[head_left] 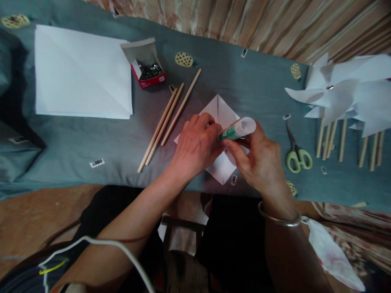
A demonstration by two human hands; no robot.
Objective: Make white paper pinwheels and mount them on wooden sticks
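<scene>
A white paper square (226, 112) with slits running in from its corners lies in front of me, partly covered by both hands. My left hand (197, 142) rests over its left part, fingers bent and closed at the paper near the middle; the fingertips are partly hidden. In my right hand (261, 158) is a white and green glue stick (234, 130), gripped between thumb and fingers. It tilts with its base toward me and its other end down at the paper's middle, close to my left fingers. That lower end is hidden.
Three wooden sticks (183, 103) lie left of the paper, beyond them an open red box (149, 77) of small shiny things and a stack of white paper (82, 73). On the right are green-handled scissors (295, 154) and several white pinwheels (332, 93) on sticks.
</scene>
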